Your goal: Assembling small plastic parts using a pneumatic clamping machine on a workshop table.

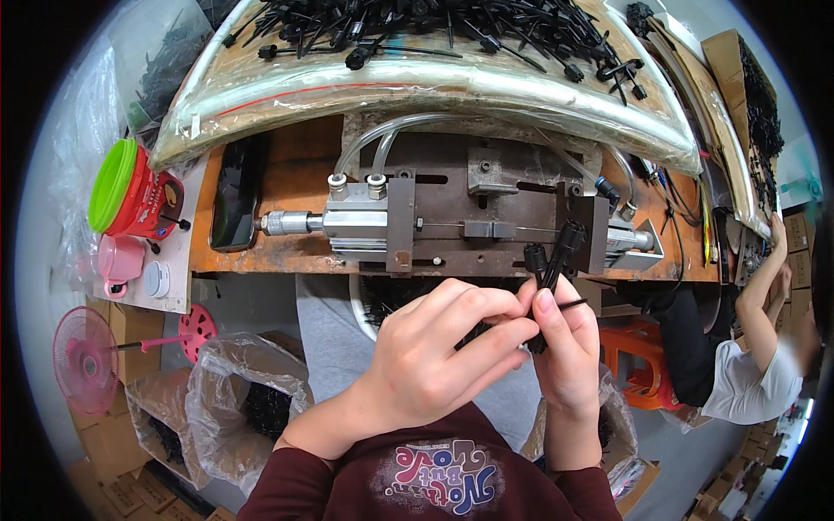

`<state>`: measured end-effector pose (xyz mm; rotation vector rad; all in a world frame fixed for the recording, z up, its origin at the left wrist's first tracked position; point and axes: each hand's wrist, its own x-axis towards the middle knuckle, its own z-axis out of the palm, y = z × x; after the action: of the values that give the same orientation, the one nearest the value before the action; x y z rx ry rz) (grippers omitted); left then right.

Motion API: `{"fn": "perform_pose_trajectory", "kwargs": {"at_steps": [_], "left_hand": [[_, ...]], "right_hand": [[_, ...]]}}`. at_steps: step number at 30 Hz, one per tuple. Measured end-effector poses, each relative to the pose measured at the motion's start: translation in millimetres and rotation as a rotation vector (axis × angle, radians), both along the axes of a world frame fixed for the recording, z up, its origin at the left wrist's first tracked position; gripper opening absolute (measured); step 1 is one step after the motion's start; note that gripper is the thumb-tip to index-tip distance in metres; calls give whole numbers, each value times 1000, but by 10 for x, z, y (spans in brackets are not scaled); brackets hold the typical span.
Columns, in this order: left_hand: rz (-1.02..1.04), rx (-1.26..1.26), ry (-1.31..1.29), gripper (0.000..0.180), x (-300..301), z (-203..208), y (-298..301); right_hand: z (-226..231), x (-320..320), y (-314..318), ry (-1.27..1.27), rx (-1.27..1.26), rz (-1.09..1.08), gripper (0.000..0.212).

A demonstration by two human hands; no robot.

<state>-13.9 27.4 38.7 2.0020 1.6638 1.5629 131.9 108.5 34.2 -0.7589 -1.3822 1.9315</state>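
Just in front of a metal fixture, my right hand grips a few slim black plastic stems with ribbed, knob-like heads pointing up. One thin stem sticks out to the right past its thumb. My left hand comes in from the left, fingers curled and their tips against the right fingers and the lower part of the stems. What lies between the left fingertips is hidden. The fixture has a dark base plate, a silver cylinder at the left and a small dark block on a thin rod in the middle.
A wide tray heaped with black stems stands behind the fixture. At left are a phone, a red bucket, a pink cup and a pink fan. Bagged bins stand below. Another person sits at right.
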Motion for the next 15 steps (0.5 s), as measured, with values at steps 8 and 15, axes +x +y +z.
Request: {"fn": "perform_pose_trajectory", "kwargs": {"at_steps": [8,15], "left_hand": [[-73,43,-32,29,-41,-56,-31],[72,-12,81,33,-35,-142,-29]], "right_hand": [[-61,18,-50,44,-124,-68,27],[-147,115,28,67,-17,-136,25]]}}
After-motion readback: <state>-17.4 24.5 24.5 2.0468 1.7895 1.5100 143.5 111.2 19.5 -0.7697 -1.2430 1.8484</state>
